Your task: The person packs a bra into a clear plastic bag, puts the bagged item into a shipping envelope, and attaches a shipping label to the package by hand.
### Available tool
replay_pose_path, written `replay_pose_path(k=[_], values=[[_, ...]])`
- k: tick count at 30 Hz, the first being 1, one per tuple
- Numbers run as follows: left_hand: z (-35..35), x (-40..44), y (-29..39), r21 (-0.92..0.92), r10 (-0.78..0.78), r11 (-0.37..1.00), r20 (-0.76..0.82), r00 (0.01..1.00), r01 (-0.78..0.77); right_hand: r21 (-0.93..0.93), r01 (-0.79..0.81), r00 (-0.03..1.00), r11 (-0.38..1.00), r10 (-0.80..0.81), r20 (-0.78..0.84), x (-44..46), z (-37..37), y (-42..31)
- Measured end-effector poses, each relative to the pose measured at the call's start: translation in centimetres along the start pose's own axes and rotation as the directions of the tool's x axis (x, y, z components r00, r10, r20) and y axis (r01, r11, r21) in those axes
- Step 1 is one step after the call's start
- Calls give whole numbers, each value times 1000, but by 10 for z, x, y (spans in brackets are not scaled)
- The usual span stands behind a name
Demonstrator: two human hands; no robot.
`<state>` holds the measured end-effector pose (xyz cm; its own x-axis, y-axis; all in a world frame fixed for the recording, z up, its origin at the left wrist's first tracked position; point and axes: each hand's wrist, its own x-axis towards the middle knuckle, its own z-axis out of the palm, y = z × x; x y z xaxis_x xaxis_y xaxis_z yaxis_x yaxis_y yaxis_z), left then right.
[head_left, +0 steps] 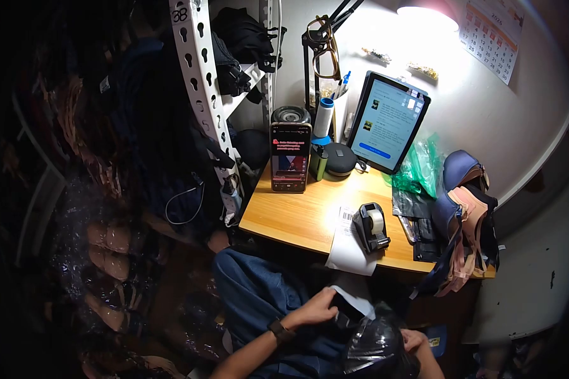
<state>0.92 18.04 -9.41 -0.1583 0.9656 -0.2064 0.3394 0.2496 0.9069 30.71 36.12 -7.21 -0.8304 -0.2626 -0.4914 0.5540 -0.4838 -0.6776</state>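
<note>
Over the lap, my left hand (320, 307) pinches the edge of a white and black pouch (354, 304), its fingers closed. A dark watch (281, 331) is on that wrist. My right hand (415, 341) is closed at the right side of a shiny plastic-wrapped dark bundle (374, 344); what its fingers grip is too small to make out. The pouch touches the top of the bundle. Just above, a white label strip (353, 254) hangs over the desk edge beside a black tape dispenser (372, 227).
On the wooden desk (265, 211) stand a phone (290, 158), a tablet (389, 123), a round black case (340, 159) and a green plastic bag (422, 165). Bras (464, 208) pile at its right end. A metal shelf post (202, 82) rises at the left.
</note>
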Motion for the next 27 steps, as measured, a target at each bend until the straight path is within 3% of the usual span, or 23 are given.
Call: replay_pose_path(k=[1,3,8,11,16,19,20,22,24,27], values=[[13,-1,2,-1,1,1000,1,1000,-1,51,25,999,998,-23,-41,2,12,6],[35,-7,8,-98,294,944,-191,937,-316,115,92,984,989,-72,-163,14,41,8],[34,-38,32,-219,305,916,-167,938,-337,165,206,932,965,-142,-335,39,68,3],[24,-44,34,-382,287,886,8,958,-263,159,242,918,957,-172,-356,34,66,-7],[25,-53,33,-263,331,899,-113,937,-349,243,280,904,929,-169,-393,32,56,-12],[16,-60,64,-152,103,979,-189,977,-133,505,191,933,842,5,-361,25,32,9],[21,-59,63,-154,103,979,-189,977,-133,505,189,932,842,7,-361,29,45,-1],[35,-56,55,-116,159,975,-218,963,-187,129,106,866,986,-28,-498,51,85,-24],[34,-55,54,-90,189,973,-230,955,-214,-64,42,829,997,-71,-554,65,99,-35],[22,-55,54,-260,94,954,-214,972,-150,21,-80,881,997,81,-466,84,93,-41]])
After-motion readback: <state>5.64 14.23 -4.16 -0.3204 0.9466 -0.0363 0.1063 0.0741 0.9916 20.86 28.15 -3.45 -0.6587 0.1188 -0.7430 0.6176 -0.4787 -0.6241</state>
